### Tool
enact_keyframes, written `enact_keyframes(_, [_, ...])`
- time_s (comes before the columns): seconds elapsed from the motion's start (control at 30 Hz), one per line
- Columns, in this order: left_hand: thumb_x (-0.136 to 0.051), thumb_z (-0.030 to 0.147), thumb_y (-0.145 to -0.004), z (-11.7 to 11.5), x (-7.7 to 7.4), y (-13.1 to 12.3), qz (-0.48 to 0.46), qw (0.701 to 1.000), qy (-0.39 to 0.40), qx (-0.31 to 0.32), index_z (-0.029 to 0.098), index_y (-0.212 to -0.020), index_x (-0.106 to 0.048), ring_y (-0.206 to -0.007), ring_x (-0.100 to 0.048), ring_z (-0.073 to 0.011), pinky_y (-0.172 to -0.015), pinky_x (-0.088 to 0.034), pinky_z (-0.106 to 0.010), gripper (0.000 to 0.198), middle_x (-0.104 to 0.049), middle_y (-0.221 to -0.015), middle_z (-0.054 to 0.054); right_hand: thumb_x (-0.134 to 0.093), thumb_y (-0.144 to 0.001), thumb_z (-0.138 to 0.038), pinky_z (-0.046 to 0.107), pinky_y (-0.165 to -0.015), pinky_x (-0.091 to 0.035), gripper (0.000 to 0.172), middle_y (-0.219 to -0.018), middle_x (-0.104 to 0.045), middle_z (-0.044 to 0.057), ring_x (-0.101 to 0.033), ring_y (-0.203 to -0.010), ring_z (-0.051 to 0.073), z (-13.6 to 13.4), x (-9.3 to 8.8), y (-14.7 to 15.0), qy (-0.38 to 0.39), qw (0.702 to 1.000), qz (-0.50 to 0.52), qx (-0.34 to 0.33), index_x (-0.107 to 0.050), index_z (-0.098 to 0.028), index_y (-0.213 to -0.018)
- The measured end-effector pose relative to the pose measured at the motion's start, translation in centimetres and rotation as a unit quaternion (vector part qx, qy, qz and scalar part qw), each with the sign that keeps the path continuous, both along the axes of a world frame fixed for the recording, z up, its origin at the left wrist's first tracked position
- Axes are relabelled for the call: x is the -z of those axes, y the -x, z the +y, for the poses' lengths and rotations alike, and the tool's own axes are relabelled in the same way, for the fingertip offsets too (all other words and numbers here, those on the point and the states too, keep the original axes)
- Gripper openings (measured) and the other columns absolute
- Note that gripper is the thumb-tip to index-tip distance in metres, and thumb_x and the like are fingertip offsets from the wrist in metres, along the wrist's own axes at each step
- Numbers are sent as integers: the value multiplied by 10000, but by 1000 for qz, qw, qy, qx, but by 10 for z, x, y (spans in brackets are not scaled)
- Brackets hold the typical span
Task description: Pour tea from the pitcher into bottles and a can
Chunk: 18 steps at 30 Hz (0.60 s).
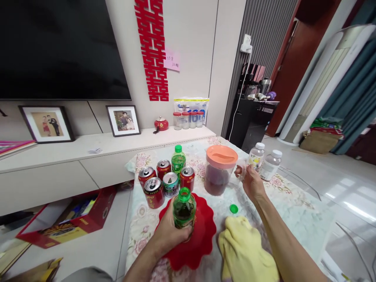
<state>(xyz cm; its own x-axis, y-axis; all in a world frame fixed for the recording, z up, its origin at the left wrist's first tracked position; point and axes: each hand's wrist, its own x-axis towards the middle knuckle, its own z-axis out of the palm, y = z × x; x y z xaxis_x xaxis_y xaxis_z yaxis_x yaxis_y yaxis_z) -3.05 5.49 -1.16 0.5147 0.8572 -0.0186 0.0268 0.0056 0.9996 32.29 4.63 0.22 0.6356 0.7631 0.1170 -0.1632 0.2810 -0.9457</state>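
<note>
My left hand [169, 235] is wrapped around an uncapped green plastic bottle [184, 209], upright above a red scalloped tray [204, 231]. Whether the bottle touches the tray I cannot tell. At the right, my right hand [252, 181] grips the clear handle of a pitcher [216, 182] with an orange lid and dark liquid inside. A green bottle cap [234, 208] lies on the cloth between the pitcher and a crumpled yellow towel [246, 250]. Behind the left hand stand several drink cans [154, 192] and a second green bottle [178, 160] with its cap on.
Two white-capped bottles [270, 165] stand right of the pitcher on the flower-patterned tablecloth [296, 219]. Behind is a white cabinet [123, 150] with framed photos, a red pot [161, 124] and red-lidded jars [185, 120]. A red box [96, 215] sits on the floor at left.
</note>
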Motion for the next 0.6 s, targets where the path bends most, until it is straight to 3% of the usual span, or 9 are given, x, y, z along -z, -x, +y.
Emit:
enact_keyframes(0.17, [-851, 352, -604, 6, 0, 5, -15, 1000, 4, 17, 186, -1262, -535, -1075, -696, -329, -992, -538, -438, 749, -744, -1112, -81, -673, -1047, -425, 357, -785, -620, 311, -1109, -716, 60, -708, -895, 174, -49, 20, -12, 156, 982, -101, -21, -685, -155, -1199])
enact_keyframes(0.37, [-900, 416, -613, 2, -20, 8, 42, 997, -57, 30, 210, -1312, -507, -1234, -639, -390, -1112, -480, -522, 828, -689, -1288, -137, -734, -1008, -360, 382, -834, -614, 268, -1078, -719, 46, -707, -918, 184, -78, 39, 5, 286, 894, -309, -153, -699, -154, -1176])
enact_keyframes(0.5, [-882, 394, -576, -10, -41, -2, 45, 995, -67, -59, 210, -1430, -380, -1229, -656, -357, -1136, -471, -528, 1007, -652, -1319, -137, -760, -977, -356, 424, -911, -576, 220, -1067, -705, 44, -679, -977, 204, -75, 42, 12, 324, 821, -437, -176, -708, -163, -1069])
enact_keyframes(0.6, [-853, 440, -576, -18, -50, -19, 4, 986, -71, -152, 199, -1429, -360, -1118, -709, -323, -1055, -541, -510, 1014, -665, -1245, -124, -784, -936, -336, 425, -924, -542, 192, -1004, -689, 30, -654, -965, 205, -74, 44, 15, 321, 788, -493, -182, -702, -169, -986])
